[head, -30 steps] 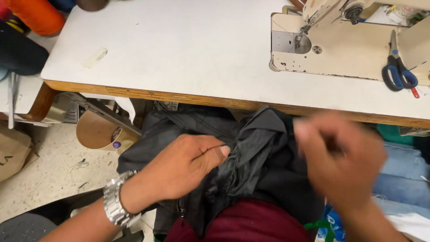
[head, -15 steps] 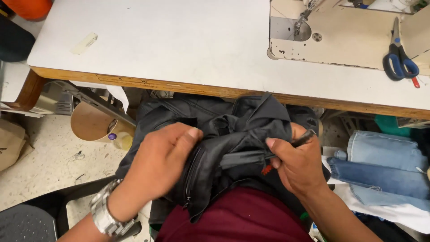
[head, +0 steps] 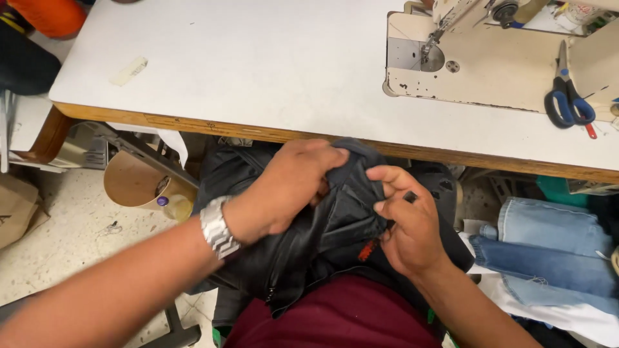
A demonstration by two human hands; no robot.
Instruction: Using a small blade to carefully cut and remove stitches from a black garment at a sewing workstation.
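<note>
A black garment (head: 309, 245) with a zipper lies bunched on my lap, below the front edge of the white table (head: 258, 71). My left hand (head: 290, 183), with a metal watch on the wrist, grips a fold at the top of the garment. My right hand (head: 403, 219) pinches the fabric beside it; a small orange-handled tool (head: 367, 250) pokes out under its fingers. Both hands are close together on the same fold.
A sewing machine (head: 477, 51) stands at the table's far right, with blue-handled scissors (head: 567, 103) on its bed. Folded blue jeans (head: 548, 251) lie stacked to my right. A brown round bin (head: 138, 180) stands under the table on the left.
Both hands have moved up the garment toward the table edge and closer together. The left hand now clutches the top fold instead of resting on the fabric.
</note>
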